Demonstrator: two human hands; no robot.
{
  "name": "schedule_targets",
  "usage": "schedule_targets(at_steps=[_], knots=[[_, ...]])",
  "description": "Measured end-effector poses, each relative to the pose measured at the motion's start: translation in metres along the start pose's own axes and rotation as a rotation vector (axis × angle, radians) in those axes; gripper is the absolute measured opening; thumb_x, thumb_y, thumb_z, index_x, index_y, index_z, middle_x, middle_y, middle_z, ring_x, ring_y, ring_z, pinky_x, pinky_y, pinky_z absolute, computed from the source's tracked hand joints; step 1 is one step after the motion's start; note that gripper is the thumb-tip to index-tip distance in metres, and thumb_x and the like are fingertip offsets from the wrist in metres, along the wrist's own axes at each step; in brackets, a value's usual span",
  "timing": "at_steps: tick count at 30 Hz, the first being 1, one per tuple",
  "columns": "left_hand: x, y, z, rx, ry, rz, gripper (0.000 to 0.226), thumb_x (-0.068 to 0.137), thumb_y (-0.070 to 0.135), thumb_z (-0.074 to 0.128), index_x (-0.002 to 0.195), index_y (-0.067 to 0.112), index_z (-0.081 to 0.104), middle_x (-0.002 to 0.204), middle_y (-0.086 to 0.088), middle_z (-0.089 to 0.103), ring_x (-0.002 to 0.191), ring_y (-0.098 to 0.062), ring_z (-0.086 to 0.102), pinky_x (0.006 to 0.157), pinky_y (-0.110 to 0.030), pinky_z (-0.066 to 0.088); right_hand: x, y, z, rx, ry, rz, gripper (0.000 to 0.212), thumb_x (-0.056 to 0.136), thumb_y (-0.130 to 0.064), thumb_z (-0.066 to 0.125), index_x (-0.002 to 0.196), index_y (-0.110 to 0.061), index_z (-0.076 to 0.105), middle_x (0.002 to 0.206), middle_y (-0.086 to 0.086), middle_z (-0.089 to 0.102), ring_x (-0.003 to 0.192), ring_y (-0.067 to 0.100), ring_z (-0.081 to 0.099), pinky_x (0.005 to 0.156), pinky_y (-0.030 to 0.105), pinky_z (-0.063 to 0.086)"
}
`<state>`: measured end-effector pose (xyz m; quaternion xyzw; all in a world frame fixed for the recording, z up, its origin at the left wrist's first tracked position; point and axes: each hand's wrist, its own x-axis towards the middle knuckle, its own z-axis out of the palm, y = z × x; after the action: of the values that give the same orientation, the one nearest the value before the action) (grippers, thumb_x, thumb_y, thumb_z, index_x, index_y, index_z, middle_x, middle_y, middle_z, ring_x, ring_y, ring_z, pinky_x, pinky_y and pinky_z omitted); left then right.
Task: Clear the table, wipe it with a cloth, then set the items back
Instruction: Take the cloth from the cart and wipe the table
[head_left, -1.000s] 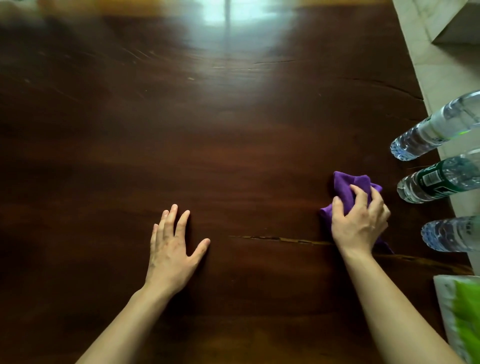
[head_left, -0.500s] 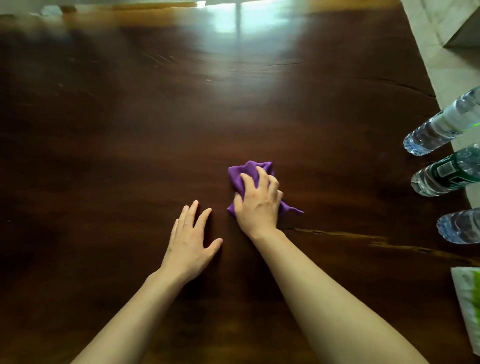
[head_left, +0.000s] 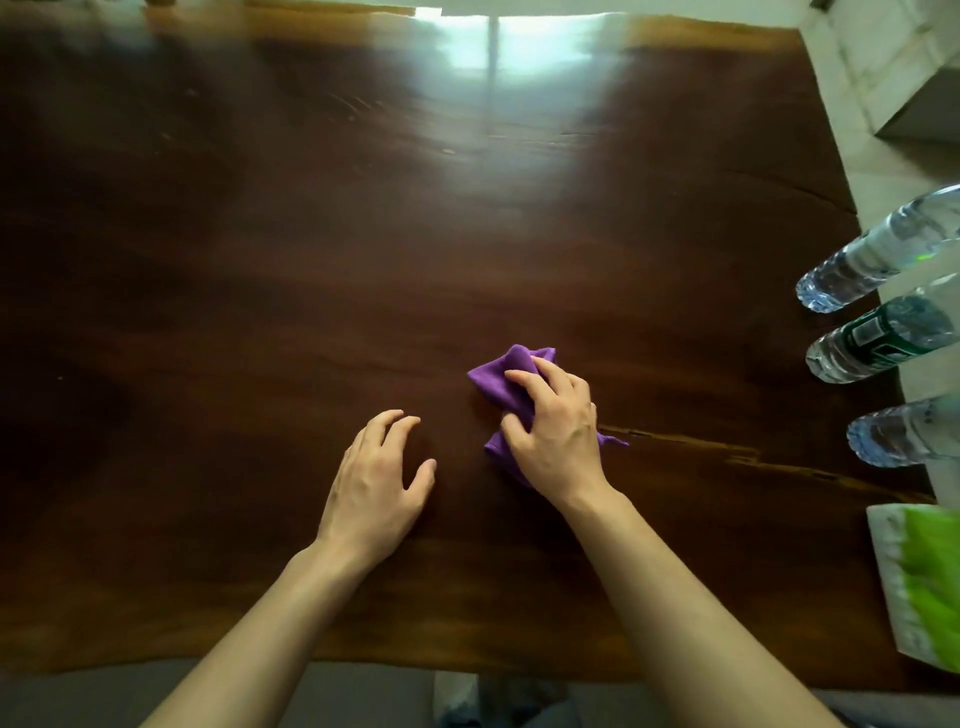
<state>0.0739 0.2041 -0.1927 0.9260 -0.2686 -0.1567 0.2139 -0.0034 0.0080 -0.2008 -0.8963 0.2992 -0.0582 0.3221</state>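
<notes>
A crumpled purple cloth (head_left: 506, 382) lies on the dark wooden table (head_left: 363, 234), a little right of centre. My right hand (head_left: 553, 431) presses down on it with fingers curled over the fabric. My left hand (head_left: 376, 483) rests on the bare wood just left of the cloth, fingers bent and apart, holding nothing. Three clear water bottles (head_left: 878, 254) (head_left: 878, 340) (head_left: 906, 431) stand at the table's right edge. A white and green pack (head_left: 922, 582) lies at the near right corner.
A long crack (head_left: 727, 452) runs across the wood from under my right hand toward the right edge. Pale floor tiles (head_left: 883, 67) show beyond the table's right side. The near table edge (head_left: 311, 657) runs just below my forearms.
My right hand swept the cloth from near the bottles leftward to the table's middle, then turned its fingers to the left. My left hand curled its fingers. The view pulled back, showing the table's edges.
</notes>
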Motion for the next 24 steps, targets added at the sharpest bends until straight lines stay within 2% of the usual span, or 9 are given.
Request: schedule_targets(at_steps=[6, 15, 17, 19, 24], knots=[[-0.045, 0.001, 0.018, -0.011, -0.010, 0.070, 0.052, 0.092, 0.031, 0.066, 0.139, 0.015, 0.054, 0.144, -0.003, 0.051, 0.137, -0.019, 0.045, 0.114, -0.037, 0.040, -0.085, 0.025, -0.009, -0.063, 0.074, 0.037, 0.054, 0.084, -0.028, 0.070, 0.136, -0.023, 0.058, 0.148, 0.002, 0.050, 0.134, 0.026, 0.042, 0.106, 0.047, 0.039], [-0.108, -0.002, 0.051, 0.169, -0.109, 0.126, 0.070, 0.090, 0.049, 0.063, 0.151, 0.024, 0.040, 0.159, -0.003, 0.034, 0.149, -0.022, 0.028, 0.123, -0.044, 0.023, -0.169, 0.050, 0.000, -0.163, 0.084, 0.153, 0.056, 0.087, -0.035, 0.068, 0.139, -0.023, 0.054, 0.152, 0.005, 0.046, 0.136, 0.029, 0.042, 0.104, 0.047, 0.045], [-0.114, -0.003, 0.056, 0.212, -0.133, 0.131, 0.072, 0.091, 0.053, 0.059, 0.153, 0.026, 0.035, 0.162, -0.004, 0.029, 0.152, -0.023, 0.022, 0.125, -0.044, 0.016, -0.178, 0.055, 0.004, -0.198, 0.027, 0.186, 0.062, 0.091, -0.045, 0.060, 0.147, -0.026, 0.043, 0.159, 0.004, 0.035, 0.144, 0.030, 0.032, 0.111, 0.049, 0.038], [-0.116, -0.004, 0.059, 0.245, -0.160, 0.137, 0.075, 0.092, 0.056, 0.056, 0.156, 0.028, 0.029, 0.165, -0.003, 0.021, 0.154, -0.023, 0.013, 0.125, -0.045, 0.009, -0.184, 0.061, 0.008, -0.227, -0.035, 0.215, 0.068, 0.095, -0.055, 0.048, 0.155, -0.031, 0.027, 0.166, 0.003, 0.019, 0.152, 0.029, 0.018, 0.119, 0.049, 0.024], [-0.119, -0.005, 0.059, 0.277, -0.189, 0.136, 0.079, 0.090, 0.062, 0.055, 0.157, 0.030, 0.027, 0.168, -0.001, 0.011, 0.156, -0.021, 0.001, 0.127, -0.044, 0.004, -0.189, 0.072, 0.013, -0.276, -0.115, 0.213, 0.073, 0.097, -0.066, 0.027, 0.158, -0.036, 0.001, 0.169, 0.000, -0.008, 0.155, 0.028, -0.008, 0.123, 0.048, 0.003]])
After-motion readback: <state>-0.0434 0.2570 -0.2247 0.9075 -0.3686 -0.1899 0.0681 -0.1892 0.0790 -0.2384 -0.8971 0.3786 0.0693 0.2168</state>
